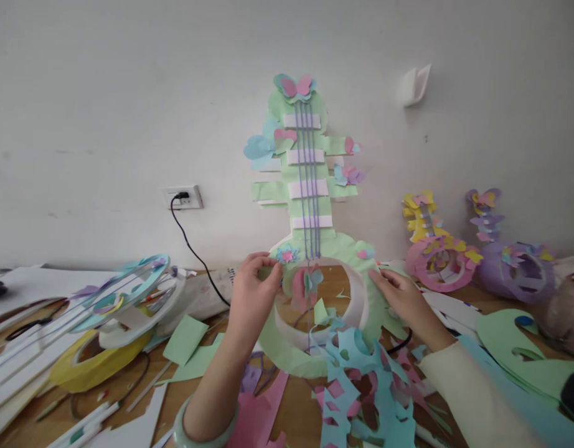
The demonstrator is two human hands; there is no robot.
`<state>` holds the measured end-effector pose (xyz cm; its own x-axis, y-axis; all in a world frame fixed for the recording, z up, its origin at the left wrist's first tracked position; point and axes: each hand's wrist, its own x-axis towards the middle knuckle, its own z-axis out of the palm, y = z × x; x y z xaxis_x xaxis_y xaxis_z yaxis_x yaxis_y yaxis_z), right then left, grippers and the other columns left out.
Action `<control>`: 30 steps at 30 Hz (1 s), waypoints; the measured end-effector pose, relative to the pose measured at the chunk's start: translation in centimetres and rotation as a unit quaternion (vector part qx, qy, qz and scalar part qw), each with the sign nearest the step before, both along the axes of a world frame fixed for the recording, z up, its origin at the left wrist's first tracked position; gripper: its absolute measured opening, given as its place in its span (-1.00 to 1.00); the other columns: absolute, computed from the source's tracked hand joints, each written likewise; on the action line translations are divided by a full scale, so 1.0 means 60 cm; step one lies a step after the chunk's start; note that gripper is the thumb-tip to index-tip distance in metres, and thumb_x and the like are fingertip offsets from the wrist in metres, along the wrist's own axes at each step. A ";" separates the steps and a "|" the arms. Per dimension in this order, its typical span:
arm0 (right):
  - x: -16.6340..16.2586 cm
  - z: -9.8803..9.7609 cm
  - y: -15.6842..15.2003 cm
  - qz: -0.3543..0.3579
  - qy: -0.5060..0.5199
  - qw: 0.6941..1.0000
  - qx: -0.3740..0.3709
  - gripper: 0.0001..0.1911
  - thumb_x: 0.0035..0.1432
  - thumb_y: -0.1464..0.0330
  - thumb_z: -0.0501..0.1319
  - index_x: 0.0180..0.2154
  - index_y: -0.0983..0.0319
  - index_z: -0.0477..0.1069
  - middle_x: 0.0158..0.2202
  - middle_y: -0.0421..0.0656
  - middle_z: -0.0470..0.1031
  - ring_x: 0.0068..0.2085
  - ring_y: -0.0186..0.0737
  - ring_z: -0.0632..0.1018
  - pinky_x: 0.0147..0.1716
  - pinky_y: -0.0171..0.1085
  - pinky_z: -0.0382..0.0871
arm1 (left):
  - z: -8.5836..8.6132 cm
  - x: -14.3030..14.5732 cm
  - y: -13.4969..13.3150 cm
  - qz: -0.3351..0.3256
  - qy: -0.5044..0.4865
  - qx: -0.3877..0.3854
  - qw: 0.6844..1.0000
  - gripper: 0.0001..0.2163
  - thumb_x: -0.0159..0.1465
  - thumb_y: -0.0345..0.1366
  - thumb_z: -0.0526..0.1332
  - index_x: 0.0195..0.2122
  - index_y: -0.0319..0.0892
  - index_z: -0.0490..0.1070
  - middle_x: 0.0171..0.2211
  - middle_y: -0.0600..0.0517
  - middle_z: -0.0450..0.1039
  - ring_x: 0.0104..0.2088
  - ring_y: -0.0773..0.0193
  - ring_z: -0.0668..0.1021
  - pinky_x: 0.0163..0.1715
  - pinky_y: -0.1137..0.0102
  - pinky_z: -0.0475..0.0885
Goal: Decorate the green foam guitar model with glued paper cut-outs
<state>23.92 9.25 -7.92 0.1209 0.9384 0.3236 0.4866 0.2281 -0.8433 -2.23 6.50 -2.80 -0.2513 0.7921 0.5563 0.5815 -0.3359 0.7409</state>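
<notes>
At frame centre, my left hand (255, 294) pinches the green paper guitar (336, 244) by its rim; my right hand (399, 297) grips the opposite edge.

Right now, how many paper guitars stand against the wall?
3. The green guitar in the middle, between the left hand and right hand; the pink-and-yellow guitar beside it; the purple guitar farthest right. The blue piece lying at left may be another.
</notes>
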 end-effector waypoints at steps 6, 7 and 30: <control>0.000 0.001 0.000 0.002 0.000 1.000 -0.002 -0.58 0.04 -0.03 0.10 -0.53 0.18 0.32 -0.60 -0.27 0.21 -0.50 -0.24 0.28 -0.51 -0.28 0.12 | 0.001 0.000 0.000 0.011 0.008 -0.008 1.000 -0.84 0.15 -0.20 0.17 -0.49 -0.12 0.45 -0.15 -0.10 0.48 -0.09 0.07 0.50 -0.04 0.20 0.33; -0.001 0.001 0.000 0.001 0.001 1.000 -0.001 -0.58 0.04 -0.03 0.10 -0.54 0.18 0.32 -0.60 -0.27 0.21 -0.50 -0.24 0.29 -0.51 -0.28 0.12 | 0.001 0.000 0.000 0.012 0.009 -0.008 1.000 -0.84 0.15 -0.21 0.17 -0.49 -0.12 0.44 -0.15 -0.10 0.48 -0.09 0.07 0.50 -0.05 0.21 0.33; -0.002 0.006 -0.002 0.002 0.002 1.000 -0.005 -0.57 0.02 -0.04 0.10 -0.55 0.18 0.30 -0.61 -0.27 0.18 -0.51 -0.23 0.27 -0.51 -0.27 0.09 | -0.007 -0.006 -0.001 0.006 -0.031 -0.004 0.999 -0.89 0.15 -0.25 0.12 -0.36 -0.11 0.40 -0.52 0.11 0.44 -0.50 0.25 0.49 -0.48 0.40 0.36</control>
<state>23.79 9.14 -7.59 0.1193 0.9419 0.3141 0.4821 0.2216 -0.8476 -2.60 6.42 -3.19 -0.2952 0.7933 0.5324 0.5383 -0.3223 0.7787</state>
